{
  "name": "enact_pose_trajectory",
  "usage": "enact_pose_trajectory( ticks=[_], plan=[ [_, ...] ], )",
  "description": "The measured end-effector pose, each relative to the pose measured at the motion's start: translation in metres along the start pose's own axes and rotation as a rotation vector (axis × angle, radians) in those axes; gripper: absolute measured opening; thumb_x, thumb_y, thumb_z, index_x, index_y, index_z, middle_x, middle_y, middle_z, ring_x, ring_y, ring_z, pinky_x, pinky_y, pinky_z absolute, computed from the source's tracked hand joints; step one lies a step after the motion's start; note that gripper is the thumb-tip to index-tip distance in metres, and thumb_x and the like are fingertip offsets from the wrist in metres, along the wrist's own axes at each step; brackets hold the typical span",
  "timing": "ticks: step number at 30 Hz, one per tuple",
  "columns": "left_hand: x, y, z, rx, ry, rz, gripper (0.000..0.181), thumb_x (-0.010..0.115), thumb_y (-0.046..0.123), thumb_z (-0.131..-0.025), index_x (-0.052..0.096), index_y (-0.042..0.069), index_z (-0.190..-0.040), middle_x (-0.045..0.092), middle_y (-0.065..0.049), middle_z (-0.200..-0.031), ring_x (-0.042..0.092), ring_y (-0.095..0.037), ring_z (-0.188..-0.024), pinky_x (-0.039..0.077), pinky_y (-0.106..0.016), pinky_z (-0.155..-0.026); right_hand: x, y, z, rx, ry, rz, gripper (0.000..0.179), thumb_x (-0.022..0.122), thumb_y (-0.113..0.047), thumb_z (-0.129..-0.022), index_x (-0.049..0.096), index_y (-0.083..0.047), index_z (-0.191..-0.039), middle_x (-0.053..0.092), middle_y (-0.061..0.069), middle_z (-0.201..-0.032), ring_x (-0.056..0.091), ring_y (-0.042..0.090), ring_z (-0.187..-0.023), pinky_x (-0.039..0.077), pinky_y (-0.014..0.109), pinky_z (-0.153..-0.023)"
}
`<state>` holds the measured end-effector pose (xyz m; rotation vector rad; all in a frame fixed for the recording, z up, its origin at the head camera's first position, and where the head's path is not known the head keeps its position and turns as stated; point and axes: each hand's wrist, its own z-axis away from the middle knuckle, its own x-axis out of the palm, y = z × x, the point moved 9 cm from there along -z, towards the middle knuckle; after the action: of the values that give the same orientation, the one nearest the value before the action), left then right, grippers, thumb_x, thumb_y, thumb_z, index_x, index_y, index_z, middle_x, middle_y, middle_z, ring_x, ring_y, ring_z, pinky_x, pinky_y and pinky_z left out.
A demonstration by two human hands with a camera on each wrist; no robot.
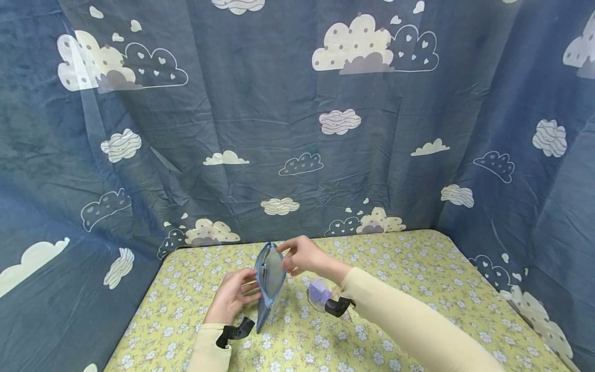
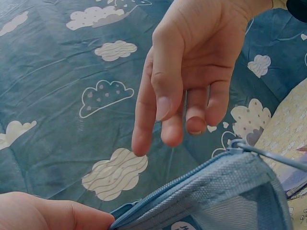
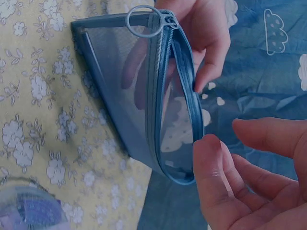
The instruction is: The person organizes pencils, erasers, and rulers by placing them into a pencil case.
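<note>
My left hand grips a blue mesh zipper pouch by its side. In the right wrist view its fingers lie behind the see-through mesh of the pouch, with the thumb at the rim. The zipper is undone, so the mouth gapes, and a ring pull hangs at one end. Close to the mouth is my right hand, its fingers loosely bent and holding nothing. In the left wrist view this right hand is apart from the pouch. A pale label shows partly inside the pouch.
To the right of the pouch, a clear rounded container with something purple in it sits on the yellow floral tablecloth, partly under my right forearm. Dark blue cloud-print curtains enclose the table at the back and sides.
</note>
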<state>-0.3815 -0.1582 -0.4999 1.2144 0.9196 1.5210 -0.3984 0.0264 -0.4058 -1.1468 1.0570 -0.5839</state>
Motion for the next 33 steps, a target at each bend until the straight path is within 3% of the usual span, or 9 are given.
enact_pose_trajectory(
  ticks=[4,11,18,29,33],
  plan=[
    [0.0,-0.001,0.001,-0.003,-0.003,-0.001,0.011,0.066,0.015,-0.093,0.066,0.004,-0.096,0.068,-0.014,-0.099,0.065,-0.04,-0.101,0.055,-0.053,-0.084,-0.006,0.0,0.004,-0.014,0.009,0.032,0.045,0.073,0.004,-0.086,0.062,0.002,-0.13,0.071,0.013,-0.084,0.069,0.023,-0.07,0.06,0.043,-0.072],
    [-0.001,-0.004,0.002,-0.008,-0.004,0.006,0.011,0.066,0.014,-0.093,0.066,0.004,-0.097,0.068,-0.015,-0.1,0.065,-0.039,-0.101,0.056,-0.051,-0.082,-0.016,0.006,0.011,-0.005,0.0,0.073,0.047,0.073,0.004,-0.084,0.064,-0.001,-0.129,0.07,0.014,-0.087,0.069,0.036,-0.083,0.06,0.043,-0.072],
    [-0.001,-0.004,0.001,0.0,-0.006,0.0,0.01,0.066,0.014,-0.093,0.068,0.004,-0.095,0.069,-0.013,-0.096,0.067,-0.037,-0.097,0.056,-0.051,-0.082,-0.025,0.007,0.018,-0.011,-0.003,0.141,0.046,0.072,0.002,-0.085,0.065,-0.004,-0.13,0.071,0.008,-0.085,0.069,0.023,-0.08,0.059,0.043,-0.072],
    [0.001,-0.003,-0.001,0.006,-0.013,0.001,0.01,0.066,0.014,-0.093,0.068,0.004,-0.095,0.069,-0.014,-0.096,0.067,-0.036,-0.095,0.055,-0.054,-0.085,-0.04,0.02,0.026,0.0,0.024,0.217,0.044,0.073,0.001,-0.084,0.067,-0.005,-0.127,0.07,0.005,-0.083,0.067,0.019,-0.076,0.057,0.036,-0.065],
    [0.001,-0.004,-0.001,-0.004,-0.018,0.004,0.008,0.066,0.012,-0.092,0.068,0.005,-0.093,0.068,-0.013,-0.095,0.067,-0.035,-0.094,0.055,-0.053,-0.084,-0.045,0.024,0.03,0.004,0.024,0.237,0.044,0.074,0.001,-0.085,0.066,-0.004,-0.127,0.07,0.005,-0.083,0.067,0.018,-0.075,0.058,0.039,-0.066]
  ],
)
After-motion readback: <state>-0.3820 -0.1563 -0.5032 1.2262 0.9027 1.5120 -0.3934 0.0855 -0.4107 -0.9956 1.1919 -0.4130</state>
